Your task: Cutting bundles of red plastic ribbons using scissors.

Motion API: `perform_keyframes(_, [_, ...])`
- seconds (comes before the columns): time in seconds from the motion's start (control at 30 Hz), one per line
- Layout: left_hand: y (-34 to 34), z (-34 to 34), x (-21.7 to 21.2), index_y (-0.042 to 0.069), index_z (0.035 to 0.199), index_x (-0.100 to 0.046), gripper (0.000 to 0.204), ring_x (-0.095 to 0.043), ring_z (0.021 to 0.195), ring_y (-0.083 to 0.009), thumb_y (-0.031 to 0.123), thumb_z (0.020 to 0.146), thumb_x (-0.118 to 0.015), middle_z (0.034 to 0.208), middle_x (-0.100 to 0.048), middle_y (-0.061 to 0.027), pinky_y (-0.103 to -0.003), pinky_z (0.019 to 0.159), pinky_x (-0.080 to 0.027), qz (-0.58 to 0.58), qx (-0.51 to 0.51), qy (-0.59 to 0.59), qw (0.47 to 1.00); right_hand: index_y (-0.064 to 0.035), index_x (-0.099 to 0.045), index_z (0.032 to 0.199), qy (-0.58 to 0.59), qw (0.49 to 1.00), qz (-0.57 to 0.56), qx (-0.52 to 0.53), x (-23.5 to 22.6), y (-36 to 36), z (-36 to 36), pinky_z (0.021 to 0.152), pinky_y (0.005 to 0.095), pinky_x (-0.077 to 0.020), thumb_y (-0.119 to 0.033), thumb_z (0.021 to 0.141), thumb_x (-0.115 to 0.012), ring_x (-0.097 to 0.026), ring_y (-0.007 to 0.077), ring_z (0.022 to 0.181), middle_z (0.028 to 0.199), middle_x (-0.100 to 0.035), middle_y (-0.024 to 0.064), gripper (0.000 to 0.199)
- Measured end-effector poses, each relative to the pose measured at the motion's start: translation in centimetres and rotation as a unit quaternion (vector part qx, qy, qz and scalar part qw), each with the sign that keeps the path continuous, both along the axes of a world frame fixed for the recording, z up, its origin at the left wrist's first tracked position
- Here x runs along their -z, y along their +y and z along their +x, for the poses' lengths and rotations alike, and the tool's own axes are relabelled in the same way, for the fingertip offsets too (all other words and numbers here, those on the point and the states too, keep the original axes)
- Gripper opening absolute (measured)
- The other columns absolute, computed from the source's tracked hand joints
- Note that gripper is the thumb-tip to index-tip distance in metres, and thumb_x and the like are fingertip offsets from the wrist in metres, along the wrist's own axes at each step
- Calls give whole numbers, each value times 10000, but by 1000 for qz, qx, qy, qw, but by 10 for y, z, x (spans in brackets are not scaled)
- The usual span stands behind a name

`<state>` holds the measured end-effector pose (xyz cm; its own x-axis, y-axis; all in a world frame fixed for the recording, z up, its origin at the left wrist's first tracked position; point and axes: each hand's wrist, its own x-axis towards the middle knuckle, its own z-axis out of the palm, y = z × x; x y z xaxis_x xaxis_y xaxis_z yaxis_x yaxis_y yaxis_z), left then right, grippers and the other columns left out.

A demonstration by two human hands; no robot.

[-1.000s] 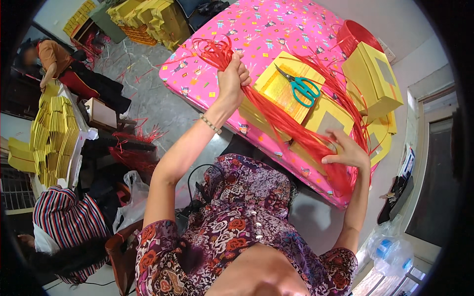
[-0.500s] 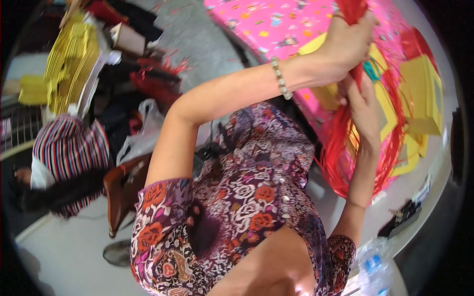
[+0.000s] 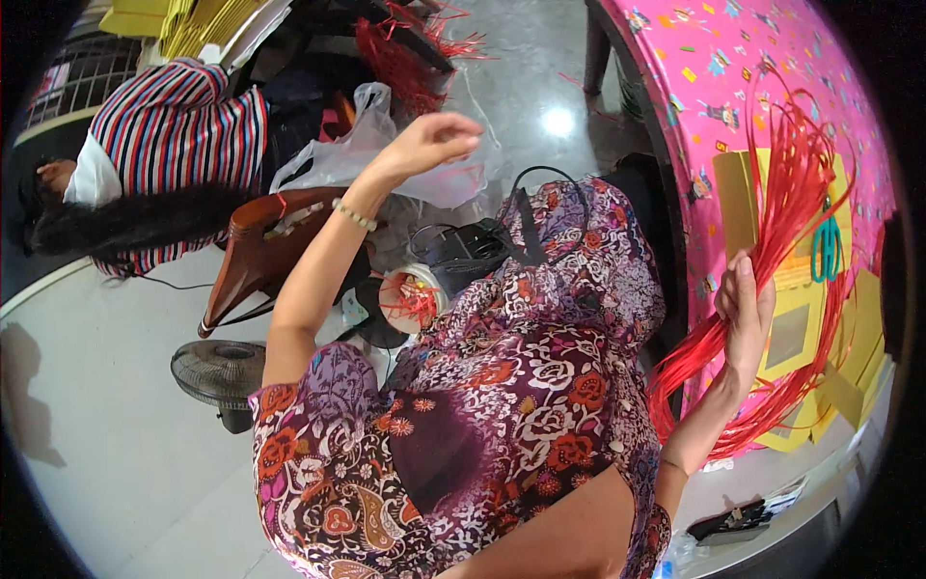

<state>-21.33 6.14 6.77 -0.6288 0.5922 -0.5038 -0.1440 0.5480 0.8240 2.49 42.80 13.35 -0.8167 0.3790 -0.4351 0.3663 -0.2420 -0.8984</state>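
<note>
Right hand grips the red strips, left hand up in the air

The right hand [image 3: 745, 307] has its fingers [image 3: 735, 289] clamped on a bundle of long red strips [image 3: 786, 207], which fans up over the pink surface [image 3: 772, 68] and trails down past its edge. Teal scissors [image 3: 826, 247] lie on yellow card pieces [image 3: 801, 328] on that surface, just beside the bundle. The left hand [image 3: 431, 141] is raised well away from the surface, fingers loosely apart, holding nothing, above a clear plastic bag [image 3: 371, 150].

Table [image 3: 772, 68] wearing pink patterned cloth, carrying yellow card pieces [image 3: 786, 333], teal-handled scissors [image 3: 823, 249] lying atop. Grey floor [image 3: 116, 482] bearing small fan [image 3: 222, 372], red strip scraps [image 3: 410, 48].
</note>
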Motion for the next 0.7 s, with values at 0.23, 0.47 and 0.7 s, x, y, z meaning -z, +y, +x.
perform_keyframes(0.23, [-109,90,52,96,1143,-563,245,-594,849,-112,183,939,-458,993,-591,0,-265,735,-493,-190,-197,-210,939,-96,-495,895,-11,1000,3,-6,14,3,-6,437,176,-177,-289,945,-502,-241,2,491,617,-305,-100,200])
perform_keyframes(0.47, [-111,155,60,30,1004,-507,280,-627,839,-137,18,776,-669,948,-629,-43,-269,716,-528,-60,-223,-354,906,-96,-513,937,-18,999,-11,-24,23,9,-5,452,178,-200,-292,942,-512,-277,6,516,657,-356,-85,196])
perform_keyframes(0.7, [-110,176,65,33,775,-492,129,-579,698,-109,-45,738,-589,746,-553,-12,-236,611,-472,-121,-313,-134,932,-107,-519,913,-35,999,-10,-27,26,8,-6,452,177,-206,-309,934,-524,-295,6,523,662,-371,-86,203])
